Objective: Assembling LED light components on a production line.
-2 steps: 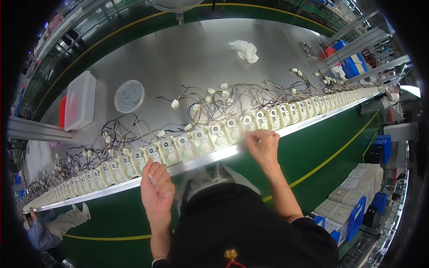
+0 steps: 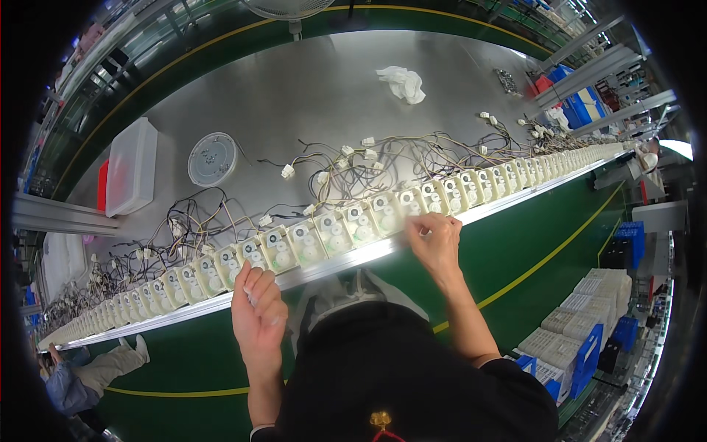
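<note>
A long row of cream plastic housings (image 2: 311, 244), each with small white gears and a round dark-centred part inside, runs slantwise along the bench's near edge. My left hand (image 2: 259, 308) is closed in a loose fist just in front of the row, with small pale bits showing at its curled fingers; their kind is unclear. Over the row to the right, my right hand (image 2: 436, 249) has thumb and fingers pinched together at a housing's front edge. The fingertips are blurred, and whatever they hold cannot be made out. Wires with white connectors (image 2: 347, 150) trail behind the housings.
On the metal bench (image 2: 294, 88) are a round tray (image 2: 213, 159) of small parts, a translucent bin (image 2: 132, 168) and a crumpled white cloth (image 2: 402, 85). Stacked white trays (image 2: 574, 317) and blue crates (image 2: 587, 361) stand at right. Another person (image 2: 81, 376) is at far left.
</note>
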Available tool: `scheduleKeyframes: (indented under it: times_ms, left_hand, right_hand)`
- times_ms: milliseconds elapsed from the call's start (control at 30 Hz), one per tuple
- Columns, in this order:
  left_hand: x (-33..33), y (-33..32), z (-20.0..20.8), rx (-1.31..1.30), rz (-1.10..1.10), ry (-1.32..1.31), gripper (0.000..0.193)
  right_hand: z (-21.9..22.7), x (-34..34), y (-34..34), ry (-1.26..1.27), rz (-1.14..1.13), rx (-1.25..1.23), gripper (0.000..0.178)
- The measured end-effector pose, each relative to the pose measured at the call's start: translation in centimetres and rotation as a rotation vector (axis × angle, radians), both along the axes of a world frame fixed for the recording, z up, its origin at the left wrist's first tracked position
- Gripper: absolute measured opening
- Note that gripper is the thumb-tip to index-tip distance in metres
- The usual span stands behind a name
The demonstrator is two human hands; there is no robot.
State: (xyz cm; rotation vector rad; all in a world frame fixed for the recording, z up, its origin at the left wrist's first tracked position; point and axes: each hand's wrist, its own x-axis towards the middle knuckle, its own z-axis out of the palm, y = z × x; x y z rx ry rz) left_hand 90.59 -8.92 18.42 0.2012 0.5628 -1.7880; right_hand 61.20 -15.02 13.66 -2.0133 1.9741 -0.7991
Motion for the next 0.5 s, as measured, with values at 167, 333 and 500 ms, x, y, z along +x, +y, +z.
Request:
scheduleKeyframes:
  times_ms: [167,333,500]
  left_hand:
    - [-0.1,-0.1,0.1,-0.001,-0.007,-0.008,0.036]
    - [-0.2,-0.2,0.2,-0.013,-0.011,-0.001,0.036]
    - [-0.1,-0.1,0.3,-0.007,-0.015,-0.003,0.035]
  right_hand:
    - [0.5,0.6,0.1,-0.044,0.043,0.024,0.006]
    - [0.4,1.7,0.3,-0.055,0.096,0.023,0.006]
    - [0.2,3.4,0.6,-0.093,0.198,0.038,0.008]
